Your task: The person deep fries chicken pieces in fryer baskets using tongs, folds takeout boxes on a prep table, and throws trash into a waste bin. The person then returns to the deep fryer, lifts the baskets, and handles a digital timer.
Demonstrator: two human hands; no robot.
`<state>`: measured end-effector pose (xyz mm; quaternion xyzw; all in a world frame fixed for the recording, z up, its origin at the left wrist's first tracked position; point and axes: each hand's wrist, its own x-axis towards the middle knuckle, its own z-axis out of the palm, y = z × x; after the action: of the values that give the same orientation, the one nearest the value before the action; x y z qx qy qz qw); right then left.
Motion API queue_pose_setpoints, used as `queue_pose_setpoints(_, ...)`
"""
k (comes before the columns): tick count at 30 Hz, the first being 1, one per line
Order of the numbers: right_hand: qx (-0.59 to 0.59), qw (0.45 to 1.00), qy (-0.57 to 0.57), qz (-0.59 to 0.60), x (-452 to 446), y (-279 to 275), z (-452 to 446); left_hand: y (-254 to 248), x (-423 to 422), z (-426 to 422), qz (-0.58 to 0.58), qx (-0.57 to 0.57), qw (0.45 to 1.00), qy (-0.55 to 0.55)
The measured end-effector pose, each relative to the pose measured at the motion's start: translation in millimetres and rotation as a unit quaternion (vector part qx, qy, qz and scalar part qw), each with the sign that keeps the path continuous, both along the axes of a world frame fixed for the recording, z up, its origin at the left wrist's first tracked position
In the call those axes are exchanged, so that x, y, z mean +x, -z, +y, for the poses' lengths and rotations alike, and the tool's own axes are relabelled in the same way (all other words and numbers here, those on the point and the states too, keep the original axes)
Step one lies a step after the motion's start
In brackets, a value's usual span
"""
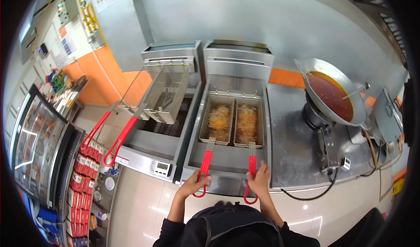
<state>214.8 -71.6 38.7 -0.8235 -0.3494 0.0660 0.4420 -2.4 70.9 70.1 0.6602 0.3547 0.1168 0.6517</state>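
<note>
Two wire fryer baskets sit side by side in the bubbling oil of a deep fryer (pixel 192 157). Browned food (pixel 220 118) fries in the left basket (pixel 205 138), and more browned food (pixel 246 120) in the right basket (pixel 263 138). Each has a red handle pointing toward me. My left hand (pixel 192 185) is closed round the left handle (pixel 206 161), thumb across it. At the right handle (pixel 252 161), my right hand (pixel 260 180) lays its thumb over the grip while its fingers extend upward, apart from it.
Left of the fryer, raised empty baskets (pixel 164 93) hang over a second fryer (pixel 146 153), their red handles (pixel 120 142) sticking out. A wok of reddish oil (pixel 332 93) stands on a burner (pixel 313 115) at right. Red boxes (pixel 78 190) and a glass display case (pixel 33 146) are far left.
</note>
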Motion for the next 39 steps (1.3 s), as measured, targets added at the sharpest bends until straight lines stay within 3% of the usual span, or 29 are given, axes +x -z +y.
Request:
queue_pose_setpoints(1, -0.008, 0.979, 0.033, -0.200, 2, -11, 11, -24, -4, -11, 0.030, 0.044, 0.998, -0.027)
queue_pose_setpoints(3, 0.105, 0.981, -0.086, -0.137, 6, -76, 61, 12, -22, -7, 0.049, 0.253, 0.962, -0.094)
queue_pose_setpoints(5, 0.196, 0.950, -0.224, -0.097, -12, -127, 129, 4, -33, -7, 0.022, 0.287, 0.944, -0.162)
queue_pose_setpoints(7, 0.213, 0.928, -0.289, -0.096, -36, -133, 217, 5, -40, -4, -0.011, 0.279, 0.938, -0.206)
queue_pose_setpoints(10, 0.034, 0.940, -0.258, -0.221, -81, -129, 345, 2, -43, -3, -0.005, 0.316, 0.926, -0.205)
queue_pose_setpoints(11, 0.038, 0.938, -0.264, -0.223, -94, -125, 369, 1, -43, -3, 0.009, 0.321, 0.928, -0.190)
queue_pose_setpoints(13, -0.145, 0.948, -0.196, -0.204, -114, -117, 406, -9, -36, -4, 0.043, 0.309, 0.938, -0.148)
queue_pose_setpoints(14, -0.147, 0.946, -0.200, -0.207, -117, -113, 425, -4, -31, -3, 0.033, 0.297, 0.945, -0.135)
queue_pose_setpoints(16, -0.405, 0.874, -0.216, -0.159, -112, -105, 457, 8, -12, 0, 0.097, 0.275, 0.950, -0.113)
queue_pose_setpoints(17, -0.394, 0.879, -0.228, -0.141, -105, -100, 463, 15, -2, -3, 0.159, 0.255, 0.950, -0.084)
queue_pose_setpoints(19, -0.348, 0.895, -0.224, -0.168, -108, -150, 432, 12, 19, -7, 0.212, 0.263, 0.939, -0.062)
queue_pose_setpoints(21, -0.310, 0.843, -0.357, -0.255, -80, -169, 434, 16, 31, -9, 0.260, 0.278, 0.924, -0.038)
queue_pose_setpoints(23, -0.302, 0.871, -0.352, -0.160, -63, -223, 393, 29, 30, -12, 0.230, 0.381, 0.893, -0.066)
queue_pose_setpoints(25, -0.288, 0.847, -0.396, -0.205, -17, -244, 364, 31, 19, -13, 0.221, 0.427, 0.875, -0.046)
queue_pose_setpoints(27, -0.208, 0.891, -0.368, -0.169, 25, -254, 311, 41, 8, -14, 0.207, 0.477, 0.854, -0.032)
queue_pose_setpoints(28, -0.061, 0.896, -0.381, -0.220, 59, -241, 285, 54, 3, -17, 0.196, 0.459, 0.866, -0.033)
queue_pose_setpoints(31, -0.024, 0.970, -0.202, 0.133, 86, -242, 193, 62, -2, -16, 0.195, 0.441, 0.876, -0.033)
queue_pose_setpoints(33, -0.028, 0.930, -0.312, 0.191, 102, -209, 173, 63, -1, -16, 0.190, 0.440, 0.878, -0.025)
queue_pose_setpoints(37, -0.002, 0.909, -0.290, 0.300, 114, -121, 197, 66, 0, -15, 0.194, 0.417, 0.888, -0.018)
queue_pose_setpoints(38, -0.066, 0.938, -0.255, 0.227, 117, -119, 202, 66, 1, -15, 0.199, 0.413, 0.889, -0.014)
queue_pose_setpoints(39, -0.067, 0.937, -0.257, 0.228, 127, -108, 208, 66, 1, -15, 0.201, 0.411, 0.889, -0.016)
